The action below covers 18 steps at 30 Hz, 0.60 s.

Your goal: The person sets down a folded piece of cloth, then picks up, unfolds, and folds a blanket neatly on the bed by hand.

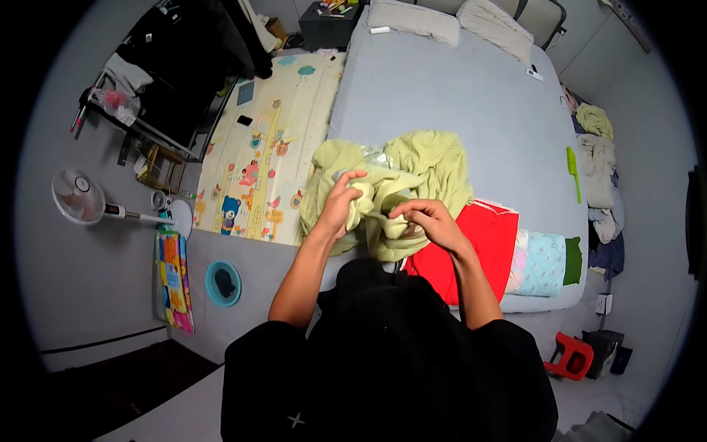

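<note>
A crumpled light green blanket-like cloth (434,158) lies bunched over the near left edge of the bed, and part of it is lifted between my hands. My left hand (342,206) has its fingers wrapped around a gathered fold. With thumb and fingers pinched, my right hand (433,221) grips another edge of the same cloth. A pale patterned patch (377,156) shows among the folds. Close to my right forearm, a folded red cloth (486,239) rests on the bed, and beside it is a light blue patterned folded cloth (543,264).
The grey-sheeted bed (456,88) carries pillows (414,20) and a bright green brush-like item (573,174). Left of it lies a patterned play mat (287,96) with a phone (244,120). A fan (79,197), blue basin (223,283) and red stool (571,356) stand around.
</note>
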Tool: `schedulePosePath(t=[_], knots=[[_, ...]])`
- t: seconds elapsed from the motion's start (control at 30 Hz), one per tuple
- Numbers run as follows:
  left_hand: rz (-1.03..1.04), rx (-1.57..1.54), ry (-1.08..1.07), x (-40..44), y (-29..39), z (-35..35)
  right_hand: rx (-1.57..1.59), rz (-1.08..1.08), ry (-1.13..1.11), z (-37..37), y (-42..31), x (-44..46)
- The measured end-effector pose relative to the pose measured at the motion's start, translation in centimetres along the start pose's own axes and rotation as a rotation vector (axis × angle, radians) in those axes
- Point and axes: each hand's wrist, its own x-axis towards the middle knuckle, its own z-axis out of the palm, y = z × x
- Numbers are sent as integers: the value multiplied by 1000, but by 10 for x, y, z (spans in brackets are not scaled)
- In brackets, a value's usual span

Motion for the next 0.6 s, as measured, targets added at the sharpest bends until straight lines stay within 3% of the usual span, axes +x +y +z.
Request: schedulePosePath(t=[0.03,0.1,0.2,0.33,0.43,0.5,0.6], knots=[[20,-32,-1,-3,1,2,-33,6,-31,4,-7,-2],[73,-94,-14,-5,4,6,-359,-262,76,22,-24,-7],[154,-35,-7,-7,-3,3,-800,-285,116,21,-29,-8],[122,-14,21,-12,-13,-5,-1021,-451,258,16,-25,-4],[65,-98,6,-17,-13,-7,-1109,-402,357,15,-33,-8],[52,-259,-23,-24,-14,-3,-1124,-579,292,9,-32,-6],[50,-260,3,-26,-19,-2,-974,-444,80,10,-26,-7]])
